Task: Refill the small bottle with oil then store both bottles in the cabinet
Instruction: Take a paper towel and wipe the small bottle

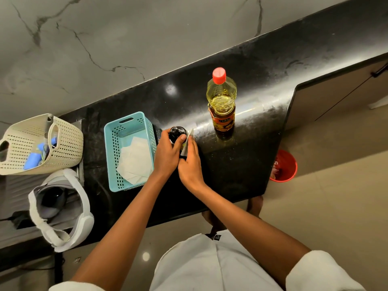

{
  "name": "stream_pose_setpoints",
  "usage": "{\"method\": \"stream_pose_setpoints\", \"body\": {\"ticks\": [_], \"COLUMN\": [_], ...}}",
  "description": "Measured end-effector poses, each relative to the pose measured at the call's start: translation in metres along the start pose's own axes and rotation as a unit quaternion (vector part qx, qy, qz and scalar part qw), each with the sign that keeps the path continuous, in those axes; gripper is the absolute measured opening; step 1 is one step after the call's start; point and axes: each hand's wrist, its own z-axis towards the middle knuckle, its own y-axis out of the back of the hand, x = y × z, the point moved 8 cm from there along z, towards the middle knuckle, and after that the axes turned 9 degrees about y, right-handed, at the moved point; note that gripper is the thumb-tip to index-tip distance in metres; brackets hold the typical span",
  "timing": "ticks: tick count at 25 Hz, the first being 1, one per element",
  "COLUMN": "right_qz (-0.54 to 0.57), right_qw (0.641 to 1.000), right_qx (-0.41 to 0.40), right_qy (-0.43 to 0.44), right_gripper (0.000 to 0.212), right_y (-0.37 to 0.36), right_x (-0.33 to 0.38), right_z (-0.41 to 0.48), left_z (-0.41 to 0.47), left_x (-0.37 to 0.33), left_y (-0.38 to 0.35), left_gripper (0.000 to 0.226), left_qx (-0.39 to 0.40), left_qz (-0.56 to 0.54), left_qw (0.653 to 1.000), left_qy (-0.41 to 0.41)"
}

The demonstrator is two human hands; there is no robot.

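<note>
Gripping the small bottle from its left side with the left hand, thumb and fingers closed around the dark cap and neck. Pressing a white tissue against the bottle's right side with the right hand, fingers laid flat rather than clenched. Standing upright, long axis vertical, near the front edge of the black countertop, just right of the blue basket. Probably wiping the outside, filling apparently done, though the level inside cannot be made out. Sitting farther back and to the right, well apart from both hands: the large oil bottle, upright, red cap on. Nearer to the right hand, so likely that hand's reach next. Lying beyond the right end of the countertop: a cabinet door.
</note>
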Motion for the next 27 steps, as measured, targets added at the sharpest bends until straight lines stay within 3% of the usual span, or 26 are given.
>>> {"method": "stream_pose_setpoints", "body": {"ticks": [4, 7, 12, 16, 20, 24, 27], "right_qz": [0.001, -0.021, 0.002, -0.010, -0.061, -0.083, -0.061], "right_qw": [0.999, 1.000, 1.000, 0.999, 0.996, 0.995, 0.990], "right_qx": [-0.026, -0.016, -0.028, -0.033, -0.028, -0.057, -0.123], "right_qy": [0.035, 0.001, 0.004, 0.024, 0.051, -0.001, -0.035], "right_gripper": [0.076, 0.076, 0.058, 0.065, 0.058, 0.049, 0.037], "right_y": [0.007, 0.012, 0.008, 0.009, 0.009, 0.012, 0.020], "right_x": [0.008, -0.015, -0.018, 0.004, 0.006, -0.023, -0.022], "right_z": [0.016, 0.040, 0.034, 0.038, 0.056, 0.063, 0.053], "left_z": [0.014, 0.019, 0.018, 0.027, 0.032, 0.037, 0.032], "left_x": [0.002, 0.001, -0.009, -0.013, -0.008, -0.008, -0.015], "left_y": [0.004, 0.004, 0.004, 0.003, 0.003, 0.004, 0.000], "left_gripper": [0.054, 0.058, 0.055, 0.038, 0.053, 0.054, 0.047], "left_qx": [-0.023, -0.033, -0.059, -0.041, -0.070, -0.093, -0.104], "left_qz": [0.012, 0.009, 0.010, 0.039, 0.034, 0.036, 0.037], "left_qw": [0.998, 0.995, 0.997, 0.998, 0.994, 0.989, 0.989], "left_qy": [0.061, 0.089, 0.055, 0.035, 0.073, 0.109, 0.099]}}
